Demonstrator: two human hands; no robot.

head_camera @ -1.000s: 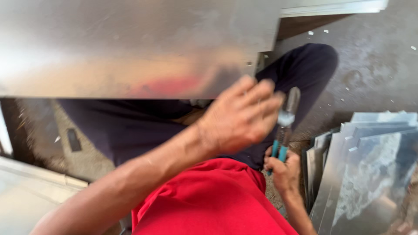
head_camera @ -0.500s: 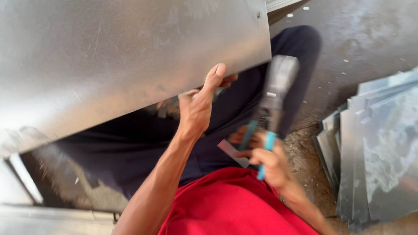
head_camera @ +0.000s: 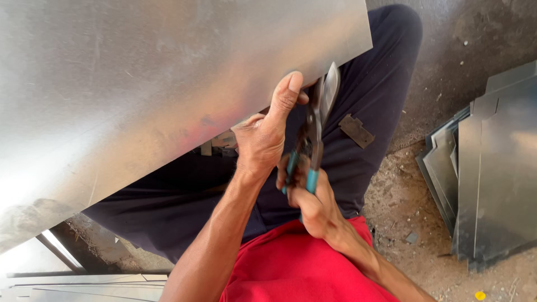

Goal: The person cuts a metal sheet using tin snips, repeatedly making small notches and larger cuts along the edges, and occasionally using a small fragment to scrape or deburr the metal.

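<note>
Teal-handled steel tin snips [head_camera: 314, 131] stood near-vertical at frame centre, blades pointing up, right hand [head_camera: 311, 201] clenched round handles, left hand [head_camera: 263, 137] gripped large shiny galvanised metal sheet [head_camera: 168, 78] edge.

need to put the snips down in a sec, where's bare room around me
Bare dirt floor lies between the right leg and the stacked metal sheets. The lap is crowded: big metal sheet, left hand, and right hand on the tin snips.

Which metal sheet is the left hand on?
The big sheet across the lap: the left hand pinches its lower edge, snips beside it in the right hand. The stacked sheets lie untouched on the ground.
</note>
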